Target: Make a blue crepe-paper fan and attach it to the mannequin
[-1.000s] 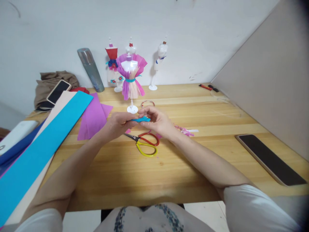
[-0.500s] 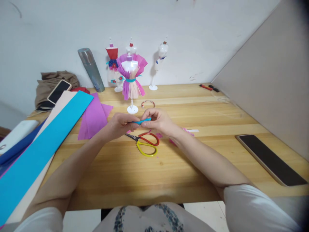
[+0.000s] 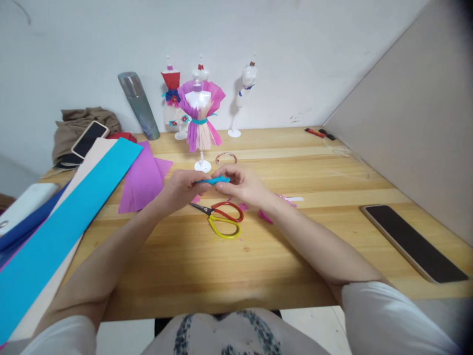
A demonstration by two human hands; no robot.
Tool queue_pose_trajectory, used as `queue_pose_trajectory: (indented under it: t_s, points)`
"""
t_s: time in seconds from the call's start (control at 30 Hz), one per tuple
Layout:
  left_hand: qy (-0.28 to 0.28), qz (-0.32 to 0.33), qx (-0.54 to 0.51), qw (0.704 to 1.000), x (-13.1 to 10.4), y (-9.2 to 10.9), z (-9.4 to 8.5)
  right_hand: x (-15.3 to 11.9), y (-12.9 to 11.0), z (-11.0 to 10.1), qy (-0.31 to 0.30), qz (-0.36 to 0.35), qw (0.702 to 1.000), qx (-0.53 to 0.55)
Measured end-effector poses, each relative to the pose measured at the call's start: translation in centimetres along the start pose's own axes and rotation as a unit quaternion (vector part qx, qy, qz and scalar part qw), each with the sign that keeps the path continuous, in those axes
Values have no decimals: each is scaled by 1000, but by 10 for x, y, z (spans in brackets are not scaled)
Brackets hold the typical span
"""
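Observation:
A narrow piece of blue crepe paper (image 3: 218,181), gathered or folded, is pinched between both hands above the table. My left hand (image 3: 185,187) is closed on its left end, and my right hand (image 3: 244,185) grips the right part between thumb and fingers. Just below the hands lie scissors (image 3: 223,219) with one red and one yellow handle loop, blades pointing left. Beyond the hands stands a small white mannequin (image 3: 199,106) dressed in purple, pink and peach paper with a blue waistband. A roll of patterned tape (image 3: 226,158) lies near its base.
Long blue paper (image 3: 74,224) lies over other sheets at left, beside purple paper (image 3: 142,185). A steel flask (image 3: 139,106) and further mannequins (image 3: 249,81) stand along the wall. A phone (image 3: 414,243) rests at right. Pink scraps (image 3: 266,216) lie beside my right forearm.
The blue paper has shifted slightly up and left, and more of it shows between my fingers. Both hands keep their pinch on it.

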State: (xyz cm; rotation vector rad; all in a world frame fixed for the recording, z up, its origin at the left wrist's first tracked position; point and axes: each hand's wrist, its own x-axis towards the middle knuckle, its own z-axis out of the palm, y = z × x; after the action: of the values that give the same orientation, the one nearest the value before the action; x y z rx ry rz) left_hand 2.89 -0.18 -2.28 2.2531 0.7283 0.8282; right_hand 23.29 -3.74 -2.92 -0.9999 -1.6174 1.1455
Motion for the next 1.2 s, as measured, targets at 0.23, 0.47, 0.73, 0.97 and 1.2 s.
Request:
queue_pose_trajectory:
  t_s: [0.23, 0.47, 0.73, 0.97, 1.2]
  points:
    - [4, 5, -20, 1000, -2, -1, 3, -2, 2, 2, 27, -13, 999, -21]
    - [-9, -47, -127, 991, 1, 2, 3, 1, -1, 0, 53, 12, 997, 60]
    - [37, -46, -4, 998, -2, 4, 9, 0, 1, 5, 47, 22, 997, 50]
    - [29, -77, -17, 996, 0, 6, 6, 3, 3, 2, 81, 30, 996, 19]
    - [128, -89, 23, 987, 0, 3, -7, -10, -18, -8, -139, 63, 934, -322]
